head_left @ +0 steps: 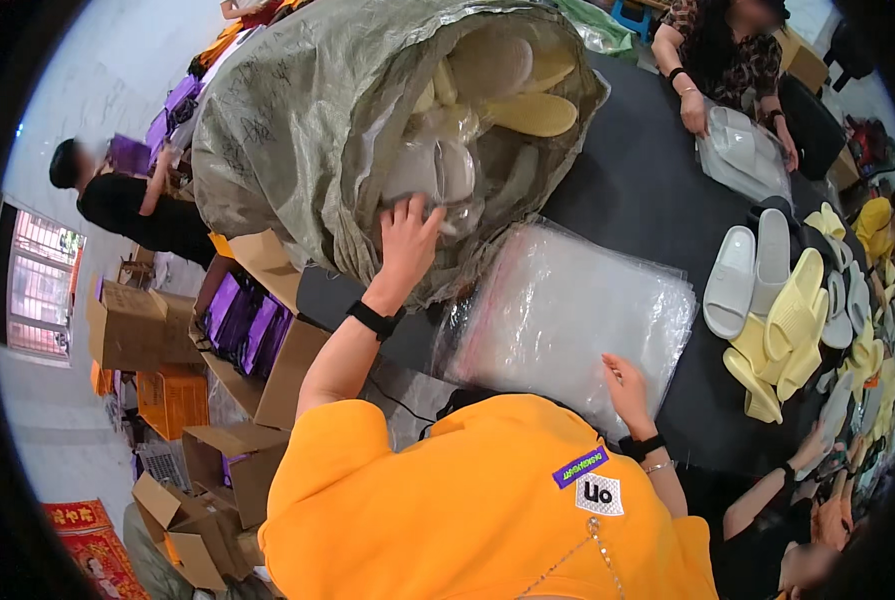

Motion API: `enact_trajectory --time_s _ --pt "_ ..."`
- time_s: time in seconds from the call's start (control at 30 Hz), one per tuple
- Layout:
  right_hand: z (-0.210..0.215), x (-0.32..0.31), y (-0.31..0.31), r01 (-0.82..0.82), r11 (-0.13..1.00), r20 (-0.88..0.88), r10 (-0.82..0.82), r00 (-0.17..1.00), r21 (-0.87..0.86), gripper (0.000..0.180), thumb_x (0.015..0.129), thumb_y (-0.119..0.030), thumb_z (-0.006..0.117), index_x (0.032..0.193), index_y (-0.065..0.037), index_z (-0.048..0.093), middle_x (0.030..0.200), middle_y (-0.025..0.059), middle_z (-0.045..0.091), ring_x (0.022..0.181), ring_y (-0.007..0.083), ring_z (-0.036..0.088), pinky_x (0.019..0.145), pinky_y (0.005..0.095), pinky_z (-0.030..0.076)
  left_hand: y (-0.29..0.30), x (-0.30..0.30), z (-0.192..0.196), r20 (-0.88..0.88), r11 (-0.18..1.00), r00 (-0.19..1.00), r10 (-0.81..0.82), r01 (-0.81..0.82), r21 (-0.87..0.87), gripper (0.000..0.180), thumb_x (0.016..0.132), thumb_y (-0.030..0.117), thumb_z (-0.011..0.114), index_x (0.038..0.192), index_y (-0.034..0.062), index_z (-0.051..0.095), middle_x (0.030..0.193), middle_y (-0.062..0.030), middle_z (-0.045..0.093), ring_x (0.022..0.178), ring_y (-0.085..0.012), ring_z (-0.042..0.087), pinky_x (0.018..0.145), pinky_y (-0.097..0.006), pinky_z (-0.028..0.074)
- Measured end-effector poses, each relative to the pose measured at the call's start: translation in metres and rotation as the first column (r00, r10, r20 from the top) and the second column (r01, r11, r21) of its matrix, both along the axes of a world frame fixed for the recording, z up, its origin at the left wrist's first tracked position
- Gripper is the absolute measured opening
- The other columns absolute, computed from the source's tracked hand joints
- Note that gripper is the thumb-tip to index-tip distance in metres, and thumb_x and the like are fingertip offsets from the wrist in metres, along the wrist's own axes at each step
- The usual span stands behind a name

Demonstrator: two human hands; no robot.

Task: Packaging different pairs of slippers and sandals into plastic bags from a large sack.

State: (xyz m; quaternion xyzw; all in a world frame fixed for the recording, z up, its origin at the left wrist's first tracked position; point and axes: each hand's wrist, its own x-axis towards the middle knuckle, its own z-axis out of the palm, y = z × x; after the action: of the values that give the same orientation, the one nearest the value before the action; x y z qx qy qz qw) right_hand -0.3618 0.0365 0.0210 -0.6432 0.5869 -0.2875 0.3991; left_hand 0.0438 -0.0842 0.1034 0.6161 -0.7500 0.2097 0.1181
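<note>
My left hand point(407, 240) reaches into the mouth of a large grey-green woven sack point(287, 130). Its fingers are apart, touching a pair of pale slippers point(432, 172) wrapped in clear plastic. More wrapped slippers, some of them yellow point(532, 114), lie inside the sack. My right hand point(627, 390) hovers by the near right edge of a stack of clear plastic bags point(577, 310), fingers loosely spread and nothing in them. The stack lies on the dark table beside the sack's mouth.
Loose white slippers point(730, 280) and yellow slippers point(792, 320) cover the dark table's point(627, 170) right side. Across it, a person holds bagged slippers point(742, 150); another person's hand point(812, 450) is lower right. Cardboard boxes point(257, 345) with purple packages stand at left.
</note>
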Motion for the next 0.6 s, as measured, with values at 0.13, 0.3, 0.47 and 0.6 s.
enact_trajectory --time_s 0.13,0.3,0.47,0.6 --pt "0.011 0.011 -0.009 -0.091 0.995 0.032 0.09 0.995 0.037 0.023 0.084 -0.01 0.053 0.104 0.0 0.059 0.098 0.0115 0.063 0.089 0.0205 0.06 0.077 0.0296 0.046 0.009 0.008 0.011 -0.09 0.993 0.989 -0.116 0.112 -0.048 0.017 0.069 0.006 0.058 0.084 0.0129 0.055 0.094 -0.0051 0.05 0.09 -0.0257 0.046 0.072 -0.039 0.034" --pt "0.025 0.018 -0.027 -0.203 0.961 0.21 0.162 0.964 0.19 0.029 0.089 -0.019 0.05 0.116 -0.007 0.054 0.107 0.0097 0.06 0.097 0.0174 0.057 0.081 0.0281 0.045 0.009 -0.002 0.078 -0.404 0.945 0.857 -0.32 0.321 -0.066 0.022 0.067 0.01 0.064 0.088 0.014 0.063 0.088 -0.0014 0.055 0.087 -0.0231 0.05 0.072 -0.036 0.035" --pt "0.049 0.028 -0.048 -0.256 0.93 0.729 -0.018 0.685 0.263 0.07 0.088 -0.052 0.039 0.142 -0.016 0.012 0.134 0.011 0.037 0.117 0.0204 0.04 0.097 0.0359 0.031 0.025 -0.099 0.094 -0.543 0.776 0.622 -0.564 0.625 -0.091 0.031 0.071 0.01 0.065 0.102 0.0139 0.062 0.105 -0.0052 0.057 0.098 -0.0252 0.051 0.086 -0.037 0.035" --pt "0.021 0.002 -0.039 -0.158 0.852 0.717 -0.303 0.627 0.498 0.079 0.085 -0.053 0.047 0.142 -0.017 0.006 0.129 0.0085 0.041 0.113 0.0185 0.041 0.096 0.0368 0.031 0.016 -0.099 0.042 -0.639 0.853 0.589 -0.495 0.471 -0.226 0.035 0.073 0.003 0.065 0.106 0.0123 0.06 0.114 -0.0092 0.055 0.106 -0.0278 0.049 0.09 -0.037 0.036"
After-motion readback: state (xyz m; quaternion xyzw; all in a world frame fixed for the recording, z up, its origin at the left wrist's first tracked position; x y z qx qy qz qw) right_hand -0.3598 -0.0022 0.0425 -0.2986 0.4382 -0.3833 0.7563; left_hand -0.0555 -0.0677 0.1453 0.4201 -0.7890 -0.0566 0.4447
